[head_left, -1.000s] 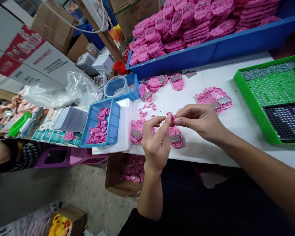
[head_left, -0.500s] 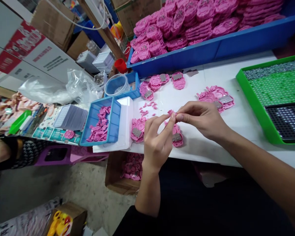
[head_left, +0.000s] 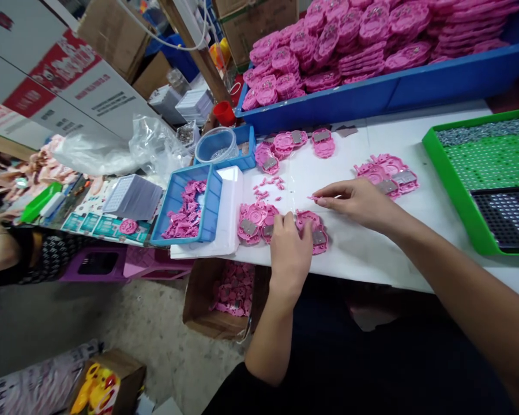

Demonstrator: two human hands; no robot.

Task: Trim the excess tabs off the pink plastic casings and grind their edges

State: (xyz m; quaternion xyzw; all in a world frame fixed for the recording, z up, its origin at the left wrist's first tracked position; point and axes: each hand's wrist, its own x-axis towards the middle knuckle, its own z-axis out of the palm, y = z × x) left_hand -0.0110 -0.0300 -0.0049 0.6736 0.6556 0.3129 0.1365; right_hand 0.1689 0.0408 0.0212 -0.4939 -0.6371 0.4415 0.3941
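My right hand [head_left: 350, 199] pinches a small pink plastic piece [head_left: 313, 197] between thumb and fingertips, just above the white tabletop. Lower and to the left, my left hand [head_left: 290, 248] has its fingers curled down over a pink plastic casing [head_left: 305, 219] and seems to grip it; the fingertips are partly hidden. A grey metal plate [head_left: 319, 237] shows on the casing at its right. Left of that hand lie more pink casings [head_left: 251, 222] with grey plates. Several small pink pieces [head_left: 268, 183] are scattered behind them.
Stacked pink casings fill a long blue bin [head_left: 372, 95] at the back. A green tray [head_left: 452, 202] with metal bits stands right. A light-blue bin [head_left: 211, 213] of pink parts stands left, above a cardboard box [head_left: 194, 305]. Another person's arm [head_left: 0, 251] is at far left.
My hands have come apart. The left has moved down onto the casings, while the right keeps the small pink piece slightly further right. The view has shifted a little.
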